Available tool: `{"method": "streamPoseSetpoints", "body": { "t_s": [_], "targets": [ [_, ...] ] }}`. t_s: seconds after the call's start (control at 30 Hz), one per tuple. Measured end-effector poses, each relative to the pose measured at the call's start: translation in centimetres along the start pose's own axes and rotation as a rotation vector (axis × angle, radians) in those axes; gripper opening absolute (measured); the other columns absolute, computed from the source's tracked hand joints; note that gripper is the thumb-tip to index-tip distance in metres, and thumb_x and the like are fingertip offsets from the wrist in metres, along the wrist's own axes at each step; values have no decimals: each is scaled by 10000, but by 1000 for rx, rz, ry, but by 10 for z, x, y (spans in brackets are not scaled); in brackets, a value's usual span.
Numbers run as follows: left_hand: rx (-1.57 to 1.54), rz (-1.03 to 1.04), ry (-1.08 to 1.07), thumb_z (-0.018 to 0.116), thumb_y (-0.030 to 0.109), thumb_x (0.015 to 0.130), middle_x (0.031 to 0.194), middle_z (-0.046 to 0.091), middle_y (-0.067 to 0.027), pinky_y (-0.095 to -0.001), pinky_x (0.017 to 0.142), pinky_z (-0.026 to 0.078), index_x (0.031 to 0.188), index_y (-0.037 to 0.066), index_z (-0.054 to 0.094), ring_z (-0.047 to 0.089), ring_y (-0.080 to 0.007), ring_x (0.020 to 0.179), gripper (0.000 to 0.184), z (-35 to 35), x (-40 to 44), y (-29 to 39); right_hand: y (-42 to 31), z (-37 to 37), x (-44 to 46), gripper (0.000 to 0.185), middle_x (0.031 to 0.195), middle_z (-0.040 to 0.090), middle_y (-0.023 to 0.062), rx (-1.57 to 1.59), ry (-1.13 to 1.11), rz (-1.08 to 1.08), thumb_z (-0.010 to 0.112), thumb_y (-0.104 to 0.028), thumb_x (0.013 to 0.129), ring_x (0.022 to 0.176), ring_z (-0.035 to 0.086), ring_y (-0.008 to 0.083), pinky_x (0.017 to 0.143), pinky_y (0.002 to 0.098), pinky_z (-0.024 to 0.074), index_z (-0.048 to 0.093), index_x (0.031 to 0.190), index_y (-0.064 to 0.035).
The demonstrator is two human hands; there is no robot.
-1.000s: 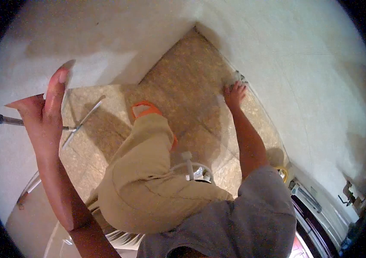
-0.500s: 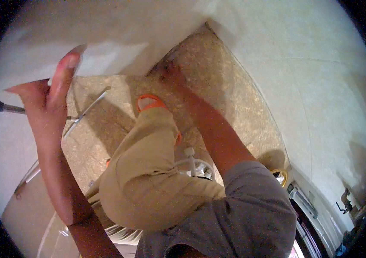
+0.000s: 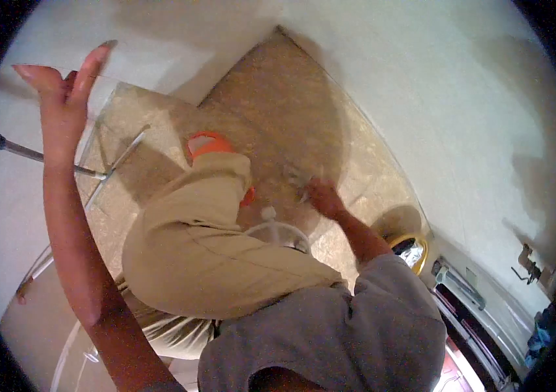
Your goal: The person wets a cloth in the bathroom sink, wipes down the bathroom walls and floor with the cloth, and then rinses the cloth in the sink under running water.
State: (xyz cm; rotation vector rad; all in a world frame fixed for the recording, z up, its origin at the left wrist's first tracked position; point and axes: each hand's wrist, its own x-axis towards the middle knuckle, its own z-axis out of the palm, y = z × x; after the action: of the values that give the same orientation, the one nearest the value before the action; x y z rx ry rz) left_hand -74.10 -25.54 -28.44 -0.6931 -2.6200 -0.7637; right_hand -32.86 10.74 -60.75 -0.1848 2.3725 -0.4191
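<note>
1. Head view: the left hand was raised at the upper left, before the pale left wall. Its grip was spread, the thumb parted widely from the finger edge; the other fingers were largely hidden, and whether the wall was touched could not be told.
2. The right hand was held low over the brown tiled floor, its fingers bunched and blurred. How tightly its grip was closed, and on what, could not be made out.
3. A small whitish patch was noted right at the right fingertips; whether it was held or lying on the floor was unclear.
4. A long handle was crossed by the left forearm, its lower end met by a thin white bar at floor level.
5. An orange sandal was planted on the floor, between that bar and the right hand.
6. A yellow-rimmed container was seen beside the right upper arm, near the right wall.
</note>
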Motion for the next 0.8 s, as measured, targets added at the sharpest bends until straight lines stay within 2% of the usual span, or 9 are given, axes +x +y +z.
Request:
{"method": "streamPoseSetpoints", "body": {
  "t_s": [0.13, 0.2, 0.27, 0.3, 0.37, 0.47, 0.63, 0.73, 0.8],
  "targets": [
    [20, 32, -11, 569, 163, 910, 933, 486, -32, -284, 885, 455, 1126, 1, 593, 542, -107, 873, 271, -2, 0, -1, 79, -23, 5, 536, 1462, 198, 200, 141, 505, 684, 435, -339, 900, 1369, 141, 371, 1048, 614, 68, 329, 1382, -131],
    [74, 114, -24, 577, 163, 905, 870, 438, -19, -271, 879, 454, 1132, -11, 580, 519, -106, 821, 286, -3, 2, -2, 205, 33, 63, 604, 1470, 151, 220, -178, 309, 693, 424, -433, 906, 1360, 79, 420, 1024, 646, 99, 268, 1412, -142],
    [163, 202, -20, 590, 165, 898, 830, 388, -15, -263, 864, 457, 1155, -33, 551, 482, -106, 777, 327, -3, 1, -13, 154, -45, 89, 636, 1449, 192, 229, 164, 301, 886, 429, -514, 881, 1346, 65, 438, 1000, 664, 153, 325, 1385, -140],
    [119, 194, 8, 600, 167, 893, 822, 363, -17, -261, 852, 459, 1160, -48, 533, 459, -106, 764, 349, 0, 0, -15, 138, -45, 118, 636, 1447, 200, 221, 314, 588, 910, 448, -508, 868, 1349, 70, 419, 996, 663, 167, 344, 1375, -137],
    [-71, 129, 77, 620, 172, 880, 814, 312, -25, -257, 824, 464, 1157, -80, 495, 413, -104, 746, 394, 7, -5, -17, 99, -56, 162, 624, 1453, 205, 194, 431, 729, 746, 477, -467, 853, 1359, 83, 384, 1003, 645, 185, 362, 1364, -129],
    [92, 12, 6, 638, 199, 870, 817, 297, -41, -260, 784, 458, 1095, -112, 447, 379, -106, 747, 429, -2, -4, -15, 13, -55, 208, 619, 1483, 177, 128, 18, 469, 343, 521, -369, 832, 1376, 109, 337, 1039, 589, 190, 345, 1371, -122],
    [158, 133, 61, 620, 240, 882, 765, 276, -28, -262, 695, 401, 962, -98, 483, 332, -134, 697, 373, -1, -7, -17, -67, -37, 112, 579, 1478, 204, 109, -46, 354, -126, 528, -301, 847, 1375, 154, 295, 1056, 575, 165, 340, 1371, -142],
    [390, 139, -79, 608, 250, 886, 765, 258, -21, -258, 664, 362, 991, -60, 547, 316, -154, 678, 333, -10, 0, -38, -50, -35, 33, 571, 1477, 204, 123, -130, 75, -150, 531, -272, 858, 1376, 164, 286, 1065, 572, 143, 327, 1380, -162],
    [470, 262, -119, 606, 244, 886, 771, 254, -18, -247, 669, 349, 987, -32, 574, 308, -159, 672, 296, -15, 3, -62, -34, -20, -24, 575, 1475, 197, 141, -56, 176, 11, 544, -232, 850, 1365, 188, 311, 1068, 565, 144, 330, 1380, -175]
  ]
}}
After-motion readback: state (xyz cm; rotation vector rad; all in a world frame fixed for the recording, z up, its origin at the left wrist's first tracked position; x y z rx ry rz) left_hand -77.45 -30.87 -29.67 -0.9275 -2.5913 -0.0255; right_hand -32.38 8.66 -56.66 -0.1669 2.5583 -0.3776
